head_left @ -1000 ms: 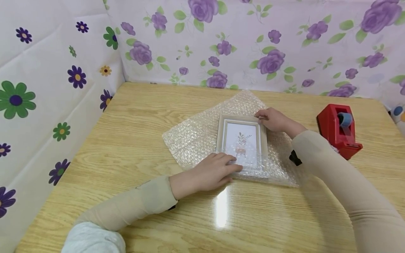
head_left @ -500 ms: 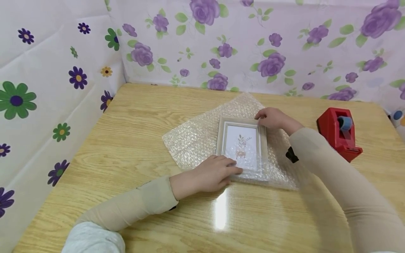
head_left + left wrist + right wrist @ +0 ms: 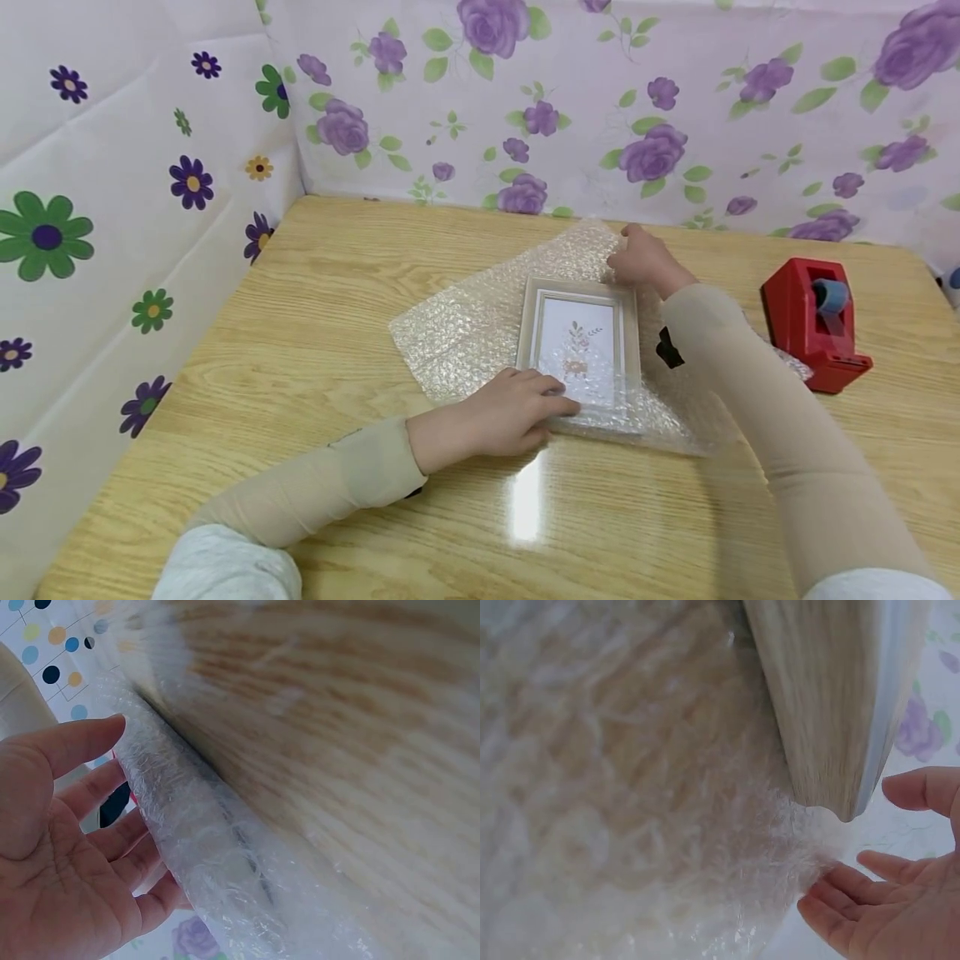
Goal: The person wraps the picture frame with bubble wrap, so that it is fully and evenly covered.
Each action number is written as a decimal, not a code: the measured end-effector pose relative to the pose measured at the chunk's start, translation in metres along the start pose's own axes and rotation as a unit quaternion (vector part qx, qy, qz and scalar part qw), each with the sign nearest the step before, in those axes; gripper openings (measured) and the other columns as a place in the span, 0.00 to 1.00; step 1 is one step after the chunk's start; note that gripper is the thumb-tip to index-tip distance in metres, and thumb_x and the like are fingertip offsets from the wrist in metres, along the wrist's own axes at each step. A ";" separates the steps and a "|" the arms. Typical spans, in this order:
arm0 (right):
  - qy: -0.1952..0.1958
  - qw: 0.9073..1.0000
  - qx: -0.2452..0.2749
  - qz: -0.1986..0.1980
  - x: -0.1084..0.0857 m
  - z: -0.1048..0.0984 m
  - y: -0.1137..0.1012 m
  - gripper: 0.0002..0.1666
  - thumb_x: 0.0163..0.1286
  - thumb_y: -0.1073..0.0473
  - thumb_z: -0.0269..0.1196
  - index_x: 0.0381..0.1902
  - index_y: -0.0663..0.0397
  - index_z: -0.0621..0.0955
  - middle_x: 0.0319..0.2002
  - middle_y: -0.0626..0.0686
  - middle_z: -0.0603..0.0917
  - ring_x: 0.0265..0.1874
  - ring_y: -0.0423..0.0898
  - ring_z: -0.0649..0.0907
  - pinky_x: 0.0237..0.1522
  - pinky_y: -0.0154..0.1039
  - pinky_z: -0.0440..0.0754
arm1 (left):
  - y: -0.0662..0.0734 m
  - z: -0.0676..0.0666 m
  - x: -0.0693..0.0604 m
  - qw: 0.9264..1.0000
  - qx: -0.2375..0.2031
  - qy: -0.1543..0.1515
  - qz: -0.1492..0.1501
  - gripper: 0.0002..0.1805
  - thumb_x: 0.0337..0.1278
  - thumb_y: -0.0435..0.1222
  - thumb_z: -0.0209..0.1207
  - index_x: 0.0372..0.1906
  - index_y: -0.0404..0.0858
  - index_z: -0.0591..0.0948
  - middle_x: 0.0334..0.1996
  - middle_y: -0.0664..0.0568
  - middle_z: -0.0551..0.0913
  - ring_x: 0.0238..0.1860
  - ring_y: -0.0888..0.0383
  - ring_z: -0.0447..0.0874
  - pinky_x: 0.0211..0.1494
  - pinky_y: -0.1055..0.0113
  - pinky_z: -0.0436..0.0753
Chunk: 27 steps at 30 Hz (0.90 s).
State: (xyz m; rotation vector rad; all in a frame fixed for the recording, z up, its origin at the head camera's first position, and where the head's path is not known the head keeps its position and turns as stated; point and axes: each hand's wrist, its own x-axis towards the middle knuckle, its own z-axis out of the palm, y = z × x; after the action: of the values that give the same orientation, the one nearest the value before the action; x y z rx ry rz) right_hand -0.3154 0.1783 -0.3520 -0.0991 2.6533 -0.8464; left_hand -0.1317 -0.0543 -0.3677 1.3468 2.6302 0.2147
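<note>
A picture frame (image 3: 631, 333) lies face up on a sheet of bubble wrap (image 3: 457, 325), with wrap folded over its lower end. The left hand (image 3: 498, 414) rests on that folded wrap at the frame's lower left; in the left wrist view the fingers of the left hand (image 3: 82, 840) lie extended against the wrap (image 3: 180, 817). Just beyond the frame's upper right corner is the right hand (image 3: 647, 260), at the far edge of the wrap. The right wrist view shows the right hand (image 3: 900, 885) with its fingertips touching the wrap (image 3: 727, 862), thumb apart, beside the frame's corner (image 3: 817, 735).
A red tape dispenser (image 3: 806, 325) with a blue-cored roll stands on the wooden table (image 3: 300, 333), right of the right forearm. Part of the wrap reaches beyond that forearm towards it. Flowered sheets hang behind the table and at its left.
The right hand has left the frame's upper right corner and moved away from the body to the far edge of the wrap. The left hand has stayed in place.
</note>
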 end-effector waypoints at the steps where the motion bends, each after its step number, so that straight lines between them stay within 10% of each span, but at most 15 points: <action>1: 0.004 1.000 0.005 0.002 0.000 0.000 0.001 0.42 0.67 0.59 0.49 0.72 0.69 0.45 0.62 0.73 0.65 0.51 0.61 0.70 0.59 0.57 0.71 | 0.000 0.000 0.000 1.000 -0.002 -0.001 0.000 0.25 0.59 0.41 0.59 0.63 0.51 0.73 0.61 0.50 0.75 0.61 0.53 0.73 0.62 0.53 0.74; 8: 0.062 0.997 0.046 -0.025 0.002 -0.004 0.002 0.40 0.68 0.53 0.57 0.68 0.70 0.56 0.56 0.70 0.69 0.54 0.62 0.71 0.57 0.56 0.73 | 0.002 -0.002 0.000 1.000 0.000 -0.001 0.000 0.25 0.59 0.41 0.59 0.63 0.51 0.74 0.61 0.50 0.75 0.61 0.53 0.73 0.62 0.53 0.74; 19: 0.075 0.991 0.018 -0.105 0.002 -0.011 -0.008 0.19 0.67 0.61 0.59 0.51 0.67 0.78 0.34 0.56 0.76 0.30 0.46 0.70 0.30 0.36 0.69 | 0.002 -0.002 0.001 1.000 -0.001 -0.008 -0.010 0.26 0.58 0.41 0.60 0.63 0.51 0.73 0.61 0.50 0.75 0.61 0.52 0.73 0.62 0.53 0.73; 27: 0.084 0.986 0.011 -0.143 -0.008 -0.010 -0.019 0.09 0.67 0.65 0.58 0.41 0.67 0.79 0.40 0.64 0.82 0.41 0.53 0.79 0.40 0.40 0.77 | 0.002 -0.003 -0.001 1.000 -0.002 -0.003 -0.004 0.25 0.59 0.41 0.60 0.63 0.50 0.73 0.61 0.50 0.76 0.61 0.52 0.73 0.62 0.52 0.74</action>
State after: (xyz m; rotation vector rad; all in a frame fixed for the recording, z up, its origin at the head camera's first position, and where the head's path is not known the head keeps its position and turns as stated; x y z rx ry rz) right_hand -0.3124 0.1697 -0.3315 -0.4302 2.8293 -1.0142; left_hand -0.1302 -0.0541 -0.3645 1.3323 2.6295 0.2153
